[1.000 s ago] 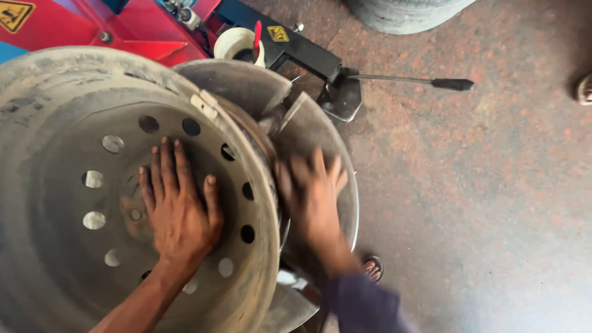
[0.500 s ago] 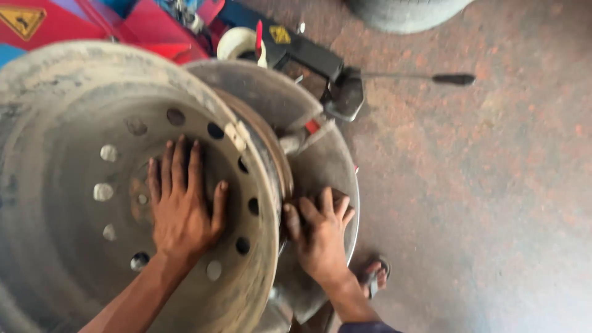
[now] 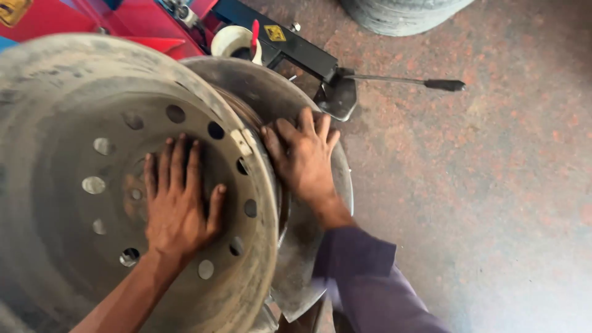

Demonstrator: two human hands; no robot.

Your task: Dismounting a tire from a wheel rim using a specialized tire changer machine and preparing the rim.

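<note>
1. Bare, speckled reddish concrete floor [image 3: 493, 203] to the right of the right hand [image 3: 305, 157], open and wide; crowded above its fingertips by a black lever bar [image 3: 394, 79] with a dark grip.
2. Left of the right hand, just past the thumb, the raised outer lip of a grey steel wheel rim [image 3: 74, 92], with a small clip-on weight [image 3: 242, 142] on that edge.
3. Left hand [image 3: 179, 200] pressed flat on the rim's dished centre, fingers spread wide, pointing up, gripping nothing.
4. Right hand laid palm-down on the rim's rear flange [image 3: 320, 246], fingers fanned, closed on nothing; purple sleeve [image 3: 364, 277] below the wrist.
5. Dusty, scuffed, dull metal; round holes ringed about the left hand.
6. Beyond the rim, above both hands, red machine body [image 3: 74, 18] and white tub [image 3: 231, 42].
</note>
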